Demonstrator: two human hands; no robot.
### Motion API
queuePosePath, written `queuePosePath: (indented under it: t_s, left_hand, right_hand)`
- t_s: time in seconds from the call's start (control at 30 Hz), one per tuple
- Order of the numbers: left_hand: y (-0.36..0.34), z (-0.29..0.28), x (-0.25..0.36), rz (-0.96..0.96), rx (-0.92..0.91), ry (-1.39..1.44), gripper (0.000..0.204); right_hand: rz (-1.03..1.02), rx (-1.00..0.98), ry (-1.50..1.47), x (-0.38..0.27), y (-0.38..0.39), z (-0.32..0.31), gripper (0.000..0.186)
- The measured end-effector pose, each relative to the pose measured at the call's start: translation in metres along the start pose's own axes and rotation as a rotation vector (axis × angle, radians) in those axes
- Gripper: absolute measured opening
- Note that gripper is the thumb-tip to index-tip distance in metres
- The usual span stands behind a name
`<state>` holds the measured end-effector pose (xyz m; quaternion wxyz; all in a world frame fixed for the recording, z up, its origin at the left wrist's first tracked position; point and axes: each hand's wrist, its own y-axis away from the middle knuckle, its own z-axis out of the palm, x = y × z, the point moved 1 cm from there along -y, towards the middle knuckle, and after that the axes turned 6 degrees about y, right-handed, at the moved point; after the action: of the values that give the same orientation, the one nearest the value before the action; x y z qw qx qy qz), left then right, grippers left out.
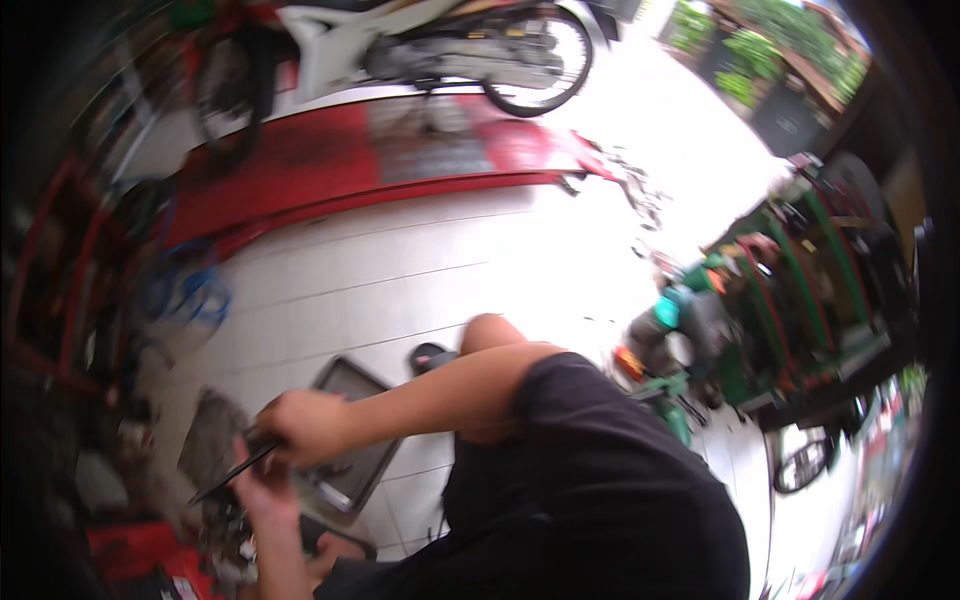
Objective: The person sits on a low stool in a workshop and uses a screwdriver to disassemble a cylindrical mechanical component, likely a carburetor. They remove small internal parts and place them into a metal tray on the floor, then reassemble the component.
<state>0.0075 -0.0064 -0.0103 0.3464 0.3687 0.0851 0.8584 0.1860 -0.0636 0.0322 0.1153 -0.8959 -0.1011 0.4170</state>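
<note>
My right hand is closed, its arm reaching across to the left. It grips a thin, dark, pointed tool that slants down to the left; motion blur hides its exact kind. Just below, my left hand is raised close to the tool's shaft, with its fingers blurred. Whether it touches the tool I cannot make out. A grey rag lies on the floor beyond the hands. Beside them is a dark shallow metal tray, partly hidden by my right forearm. Small metal parts sit beneath my left hand.
Ahead, a white motorcycle stands on a red lift platform. Coiled blue hose lies at the left, near a red-framed rack. At the right stands a green rack with parts. A red object is at lower left.
</note>
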Motion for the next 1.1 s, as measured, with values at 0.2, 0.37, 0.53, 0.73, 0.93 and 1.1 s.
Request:
queuePosePath:
  t_s: [0.2, 0.37, 0.53, 0.73, 0.93, 1.1]
  left_hand:
    - [0.021, 0.019, -0.015, -0.035, 0.092, -0.085, 0.057]
    - [-0.001, -0.001, -0.014, -0.132, -0.026, -0.083, 0.052]
    - [-0.002, 0.003, -0.017, -0.121, -0.012, -0.094, 0.054]
    - [0.012, 0.024, -0.019, -0.233, 0.072, -0.041, 0.063]
    - [0.003, 0.01, -0.008, -0.184, 0.078, -0.288, 0.067]
    - [-0.011, 0.014, 0.005, -0.199, -0.075, -0.477, 0.07]
  right_hand:
    - [0.069, 0.046, 0.188, -0.002, 0.034, 0.008, 0.032]
    - [0.014, 0.064, 0.201, 0.01, 0.027, 0.019, 0.026]
    - [-0.05, 0.05, 0.242, 0.007, 0.031, 0.01, 0.022]
    - [-0.112, 0.057, 0.241, 0.014, 0.033, 0.003, 0.017]
    - [0.187, 0.08, -0.123, 0.018, 0.014, -0.027, 0.021]
    - [0.593, 0.051, -0.472, 0.028, 0.013, -0.02, 0.029]
